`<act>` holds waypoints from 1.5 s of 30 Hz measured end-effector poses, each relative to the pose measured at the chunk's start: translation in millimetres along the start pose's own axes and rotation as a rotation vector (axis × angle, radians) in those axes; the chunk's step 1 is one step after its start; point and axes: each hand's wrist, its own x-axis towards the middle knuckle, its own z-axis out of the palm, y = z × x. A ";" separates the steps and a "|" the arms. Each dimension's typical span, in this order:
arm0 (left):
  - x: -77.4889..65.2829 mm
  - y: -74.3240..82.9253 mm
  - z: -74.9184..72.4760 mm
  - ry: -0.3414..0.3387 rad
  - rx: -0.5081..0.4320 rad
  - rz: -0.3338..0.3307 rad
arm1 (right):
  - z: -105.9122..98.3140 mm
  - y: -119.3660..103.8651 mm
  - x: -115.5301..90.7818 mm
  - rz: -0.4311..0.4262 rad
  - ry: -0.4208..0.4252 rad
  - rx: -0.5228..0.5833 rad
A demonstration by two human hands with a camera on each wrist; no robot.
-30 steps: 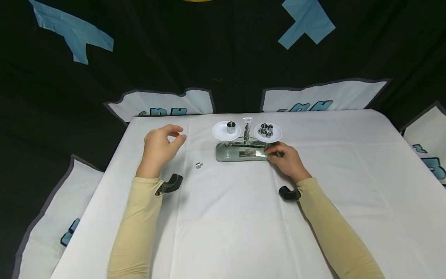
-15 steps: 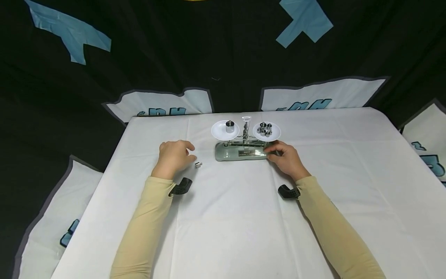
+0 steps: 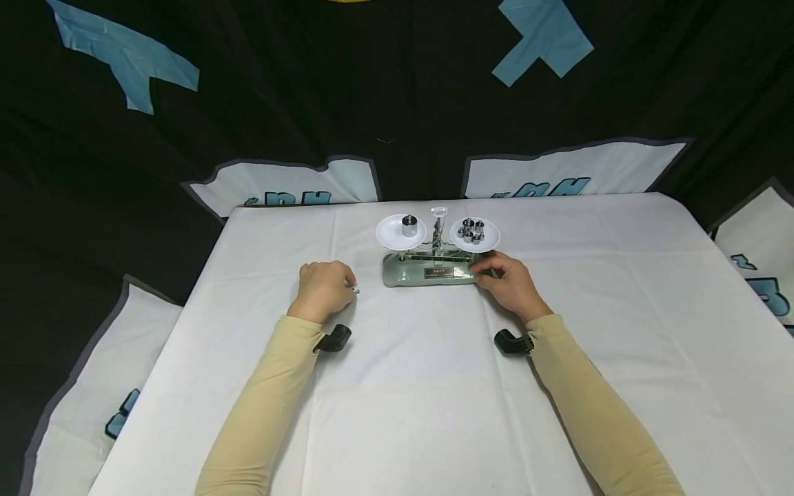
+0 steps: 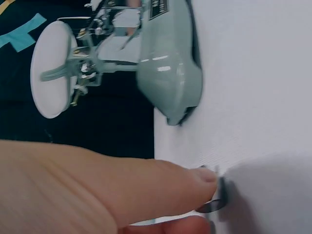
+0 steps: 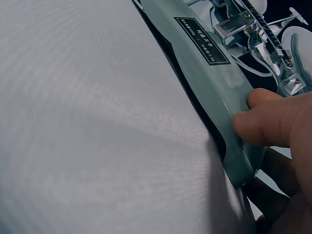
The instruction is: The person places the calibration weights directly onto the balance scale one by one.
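Note:
My left hand (image 3: 324, 289) is low over the white cloth, left of the balance scale. Its thumb and fingers pinch a small metal weight (image 4: 223, 194), mostly covered by the thumb in the left wrist view. My right hand (image 3: 510, 284) grips the right end of the scale's green base (image 5: 214, 83), thumb on the near face and other fingers round the end. On the scale's left pan (image 3: 387, 233) stands one larger metal weight (image 3: 409, 226). Several smaller weights (image 3: 469, 232) are grouped on the right pan (image 3: 490, 242).
A white cloth (image 3: 409, 399) covers the table, with the scale near its far edge. Behind hangs a black curtain (image 3: 397, 89) with blue tape on it. Dark wrist cameras (image 3: 333, 339) sit at both sleeve cuffs.
My left hand has come down and to the right, from above the cloth to the small weight, and its fingers have closed on it. The right hand has stayed at the scale's base.

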 end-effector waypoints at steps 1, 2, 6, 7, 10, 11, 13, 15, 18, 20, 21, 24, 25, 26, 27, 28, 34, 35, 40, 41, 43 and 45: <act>0.2 0.8 1.7 -0.001 0.006 0.003 | 0.0 0.0 -0.1 0.001 0.000 -0.002; 0.2 1.7 3.0 0.000 0.013 0.009 | 0.1 -0.1 -0.2 0.004 -0.001 -0.002; -0.1 3.8 7.0 0.012 0.037 0.031 | 0.4 -0.4 -0.3 0.007 -0.004 -0.006; -0.1 4.2 7.6 0.019 0.039 0.035 | 0.4 -0.4 -0.3 0.005 -0.003 -0.005; -0.2 4.7 9.0 0.030 0.041 0.045 | 0.1 -0.4 -0.2 0.000 -0.002 -0.007; -0.2 4.9 9.3 0.034 0.041 0.048 | 0.0 -0.2 -0.2 0.000 -0.001 -0.007; 0.4 5.1 10.1 0.038 0.042 0.045 | -0.1 0.1 -0.2 -0.001 0.001 -0.008; 0.8 5.3 10.5 0.039 0.043 0.038 | 0.0 0.1 0.0 -0.007 0.004 -0.006; 0.9 4.7 10.7 0.032 0.044 0.030 | 0.6 0.2 0.0 -0.020 0.010 -0.002; 1.0 4.4 10.7 0.023 0.043 0.028 | 0.9 0.2 -0.2 -0.026 0.013 0.001; 0.9 4.1 10.6 0.018 0.045 0.029 | 1.1 0.3 -0.3 -0.027 0.013 0.000; 0.4 3.8 9.4 0.009 0.048 0.027 | 1.2 0.5 -0.6 -0.021 0.013 0.000; 0.2 3.8 9.0 0.008 0.047 0.026 | 1.1 0.6 -0.7 -0.017 0.013 -0.002; 0.2 3.7 8.5 0.009 0.048 0.029 | 1.1 0.6 -0.7 -0.015 0.013 -0.002; -0.1 3.7 8.1 0.010 0.047 0.029 | 1.1 0.8 -0.5 -0.013 0.014 0.000; -0.1 3.7 8.0 0.011 0.044 0.031 | 1.0 0.9 -0.5 -0.011 0.014 0.001; 0.4 3.1 9.3 0.019 0.029 0.050 | 1.1 1.1 0.1 0.002 0.017 -0.005; 0.6 2.7 9.6 0.020 0.028 0.056 | 1.1 1.2 0.1 0.002 0.016 -0.008; 1.5 2.0 10.2 0.046 0.019 0.086 | 0.7 1.0 -0.6 -0.007 0.015 -0.004; 1.6 1.7 10.3 0.053 0.014 0.089 | 0.6 0.8 -0.7 -0.010 0.014 -0.004; 1.8 1.3 10.3 0.062 0.003 0.093 | 0.4 0.4 -0.9 -0.012 0.014 -0.005; 2.4 0.5 10.4 0.068 -0.005 0.093 | 0.3 -0.2 -1.0 -0.012 0.015 -0.007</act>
